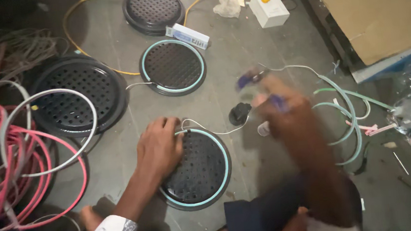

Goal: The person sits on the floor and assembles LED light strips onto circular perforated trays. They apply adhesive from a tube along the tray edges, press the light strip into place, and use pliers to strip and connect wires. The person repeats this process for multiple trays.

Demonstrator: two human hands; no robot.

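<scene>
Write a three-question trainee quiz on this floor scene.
1. True or false: the left hand rests flat on the nearest round black grille.
2. What colour is the strip round that grille's rim? A red, B pale green, C yellow.
3. Can you tell what the right hand grips?

Key: 1 true. 2 B. 3 No, the hand is blurred; only something bluish shows near the fingers, above a small black part joined to a thin white wire.

Four round perforated black discs (197, 166), two hands (159, 147).
</scene>
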